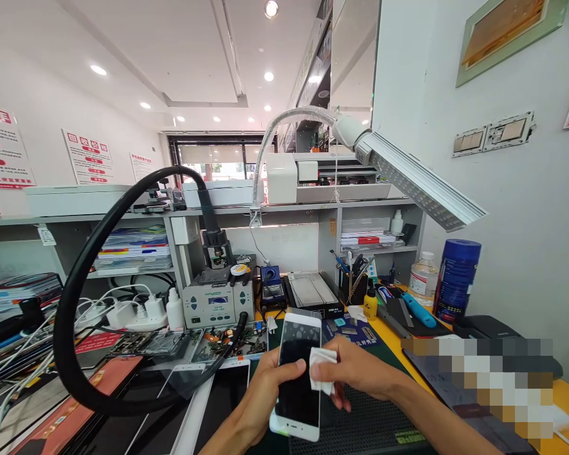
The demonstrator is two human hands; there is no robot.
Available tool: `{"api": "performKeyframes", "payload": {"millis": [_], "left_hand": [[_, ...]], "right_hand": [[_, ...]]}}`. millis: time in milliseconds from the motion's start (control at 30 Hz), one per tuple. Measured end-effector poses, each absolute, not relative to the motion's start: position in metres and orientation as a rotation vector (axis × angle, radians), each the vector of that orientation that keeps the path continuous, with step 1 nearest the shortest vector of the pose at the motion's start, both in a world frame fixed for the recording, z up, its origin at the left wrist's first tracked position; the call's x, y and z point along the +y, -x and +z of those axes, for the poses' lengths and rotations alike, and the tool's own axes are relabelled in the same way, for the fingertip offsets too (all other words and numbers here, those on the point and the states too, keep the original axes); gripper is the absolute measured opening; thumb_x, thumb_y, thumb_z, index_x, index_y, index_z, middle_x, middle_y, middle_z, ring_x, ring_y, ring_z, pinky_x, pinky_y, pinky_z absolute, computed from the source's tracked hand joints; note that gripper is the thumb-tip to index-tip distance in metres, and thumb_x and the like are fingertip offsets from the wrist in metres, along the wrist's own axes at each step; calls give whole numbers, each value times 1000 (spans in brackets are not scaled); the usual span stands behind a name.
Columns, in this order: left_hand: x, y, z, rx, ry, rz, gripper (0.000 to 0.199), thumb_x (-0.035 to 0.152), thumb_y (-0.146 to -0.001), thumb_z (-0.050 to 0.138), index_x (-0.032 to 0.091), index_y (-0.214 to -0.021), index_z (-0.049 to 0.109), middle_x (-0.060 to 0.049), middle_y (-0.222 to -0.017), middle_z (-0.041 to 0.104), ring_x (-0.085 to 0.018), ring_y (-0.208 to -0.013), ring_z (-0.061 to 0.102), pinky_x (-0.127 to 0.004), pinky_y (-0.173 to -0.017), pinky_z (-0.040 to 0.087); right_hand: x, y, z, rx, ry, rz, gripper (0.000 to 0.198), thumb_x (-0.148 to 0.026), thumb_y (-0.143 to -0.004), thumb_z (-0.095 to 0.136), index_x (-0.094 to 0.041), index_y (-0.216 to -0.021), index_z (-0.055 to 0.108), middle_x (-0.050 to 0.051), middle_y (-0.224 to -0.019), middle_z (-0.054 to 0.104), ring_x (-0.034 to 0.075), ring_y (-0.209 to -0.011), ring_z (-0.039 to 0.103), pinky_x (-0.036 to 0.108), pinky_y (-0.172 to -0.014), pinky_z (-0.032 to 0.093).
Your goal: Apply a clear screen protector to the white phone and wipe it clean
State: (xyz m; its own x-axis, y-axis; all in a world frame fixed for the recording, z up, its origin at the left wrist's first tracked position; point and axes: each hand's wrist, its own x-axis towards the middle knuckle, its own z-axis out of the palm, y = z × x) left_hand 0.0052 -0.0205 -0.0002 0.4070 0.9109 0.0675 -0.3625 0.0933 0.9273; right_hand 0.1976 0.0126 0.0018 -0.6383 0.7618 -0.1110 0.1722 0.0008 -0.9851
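Observation:
A white smartphone [296,420] with a dark screen is held up, tilted, above the dark work mat [374,411]. My left hand [265,385] grips it from the left, its thumb lying across the screen and its other fingers hidden behind. Folded white tissue [323,370] is pinched in my right hand [355,366], at the right edge of the screen. Some of my right fingers show below the tissue, beside the phone's edge. Smudges or droplets mark the upper part of the screen.
A black hose [59,316] loops in front of the grey soldering station [218,303] on the left. Phone screens and cables crowd that side. A lamp [417,177] hangs overhead. To the right stand a yellow bottle [370,304], a clear bottle [424,281] and a blue canister [458,278].

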Motion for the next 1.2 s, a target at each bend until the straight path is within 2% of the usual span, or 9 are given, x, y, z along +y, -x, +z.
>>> {"api": "performKeyframes", "payload": {"millis": [133,300,433,667,800,933,1100,1200], "left_hand": [[-18,-3,-5,633,-1119,1041,23,31,-77,69,12,-90,72,-7,-77,70,-20,-68,62,-29,-65,44],[-18,-3,-1,573,-1132,1006,26,28,-77,68,11,-96,72,-8,-78,71,-22,-71,65,-32,-69,46],[-23,-5,8,556,-1157,988,24,25,-76,67,11,-95,74,-9,-82,72,-25,-77,66,-34,-75,47],[-25,-7,10,626,-1164,978,23,24,-73,69,11,-91,75,-8,-82,73,-22,-72,66,-29,-70,45],[-26,-5,12,607,-1173,964,23,23,-74,68,12,-92,75,-8,-85,74,-25,-82,67,-31,-76,46],[-25,-2,11,610,-1186,907,22,18,-76,63,12,-93,75,-7,-87,73,-22,-81,66,-29,-78,47],[-19,1,3,697,-1033,797,23,21,-77,64,11,-95,72,-10,-79,71,-17,-58,61,-31,-59,52],[-13,4,2,707,-946,808,19,20,-75,66,10,-90,69,-11,-76,69,-17,-56,61,-34,-57,55]], "right_hand": [[12,-198,-1,-1916,937,1707,45,-56,-76,69,-13,-69,57,0,-50,59,10,-42,56,17,-39,46],[13,-199,1,-1871,867,1610,48,-58,-80,64,-14,-64,54,0,-49,57,11,-42,57,18,-39,46],[18,-202,5,-1737,865,1473,45,-56,-82,63,-15,-66,53,-3,-45,54,11,-38,52,18,-35,42],[22,-202,8,-1620,904,1320,44,-55,-85,60,-17,-65,50,-5,-46,48,8,-35,46,18,-35,39],[22,-203,7,-1656,948,1277,44,-56,-85,59,-17,-66,50,-5,-48,50,9,-37,49,18,-35,39],[23,-206,6,-1676,959,1359,43,-56,-86,58,-16,-71,53,-3,-50,54,11,-39,52,20,-36,41],[24,-206,6,-1616,937,1433,41,-54,-85,60,-16,-72,54,-2,-51,55,11,-41,50,20,-38,41],[23,-205,6,-1540,960,1436,41,-54,-85,60,-16,-73,54,-2,-52,54,10,-42,49,21,-39,41]]}}
